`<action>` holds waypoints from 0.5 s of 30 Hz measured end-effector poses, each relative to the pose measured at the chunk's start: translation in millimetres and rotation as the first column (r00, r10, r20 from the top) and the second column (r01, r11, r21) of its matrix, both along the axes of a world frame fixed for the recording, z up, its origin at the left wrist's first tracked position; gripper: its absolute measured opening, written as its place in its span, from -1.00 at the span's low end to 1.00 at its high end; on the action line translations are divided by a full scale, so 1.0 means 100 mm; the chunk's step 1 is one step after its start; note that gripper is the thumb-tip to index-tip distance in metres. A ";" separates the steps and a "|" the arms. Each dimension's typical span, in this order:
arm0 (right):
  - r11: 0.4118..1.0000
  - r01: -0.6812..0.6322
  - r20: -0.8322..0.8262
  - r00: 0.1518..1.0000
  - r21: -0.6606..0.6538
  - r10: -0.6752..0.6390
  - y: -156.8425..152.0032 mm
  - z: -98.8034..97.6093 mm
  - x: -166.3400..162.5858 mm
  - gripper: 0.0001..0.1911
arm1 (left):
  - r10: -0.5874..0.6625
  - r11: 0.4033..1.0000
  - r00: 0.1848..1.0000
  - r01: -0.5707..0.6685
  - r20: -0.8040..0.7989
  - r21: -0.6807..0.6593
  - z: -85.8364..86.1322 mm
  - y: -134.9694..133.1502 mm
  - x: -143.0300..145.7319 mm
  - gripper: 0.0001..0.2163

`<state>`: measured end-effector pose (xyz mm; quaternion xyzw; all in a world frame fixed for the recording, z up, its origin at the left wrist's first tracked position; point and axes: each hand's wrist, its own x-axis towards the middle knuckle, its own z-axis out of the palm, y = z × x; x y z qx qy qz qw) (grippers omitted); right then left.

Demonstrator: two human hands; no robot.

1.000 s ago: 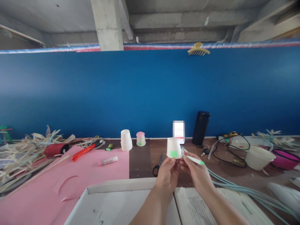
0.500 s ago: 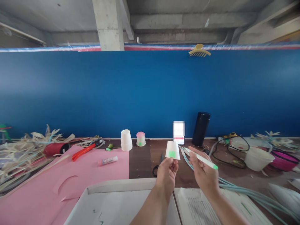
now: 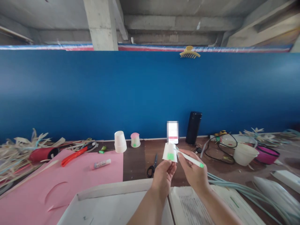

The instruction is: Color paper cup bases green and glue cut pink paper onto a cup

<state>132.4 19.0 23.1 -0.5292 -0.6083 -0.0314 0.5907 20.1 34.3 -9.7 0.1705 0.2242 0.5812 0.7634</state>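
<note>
Near the middle, my left hand (image 3: 163, 173) pinches a white paper cup (image 3: 169, 150) by its lower rim; the cup is upside down, with a green patch on its side. A white marker pen (image 3: 191, 158) with a green end is gripped in my right hand (image 3: 195, 170). Its tip is at the cup's upper right side; whether it touches I cannot tell. Behind and left stand stacked white paper cups (image 3: 120, 142), also upside down. Beside them is a cup with a pink top (image 3: 135, 140) and a green patch.
Scissors (image 3: 152, 167) lie left of my hands. Pink paper (image 3: 77, 181) carries a glue stick (image 3: 101, 164) and an orange-red tool (image 3: 73, 156). A black cylinder (image 3: 194, 128) stands by the blue partition (image 3: 140, 93). Pale cables (image 3: 234, 186) and a white bucket (image 3: 245, 154) are at right.
The marker has come from a little way off to the cup's side. The camera view has turned slightly right, so the scene appears shifted left.
</note>
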 end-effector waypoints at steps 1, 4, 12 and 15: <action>1.000 0.003 0.006 1.000 0.000 -0.003 0.00 0.01 0.00 -0.79 | -0.008 1.000 1.000 0.008 -0.006 0.009 0.00 -0.01 0.00 -0.97; 1.000 -0.005 0.020 1.000 0.004 0.004 0.01 0.01 0.02 -0.79 | -0.027 0.999 0.999 0.027 -0.018 0.029 0.02 -0.02 0.02 -0.96; 1.000 0.018 0.036 0.999 -0.001 -0.018 0.01 0.01 0.04 -0.79 | -0.044 0.999 0.997 0.045 -0.063 0.029 0.02 -0.04 0.04 -0.91; 1.000 0.025 0.057 0.998 0.005 -0.025 0.00 0.03 0.03 -0.80 | -0.040 0.999 0.997 0.042 -0.059 0.034 0.01 -0.04 0.04 -0.89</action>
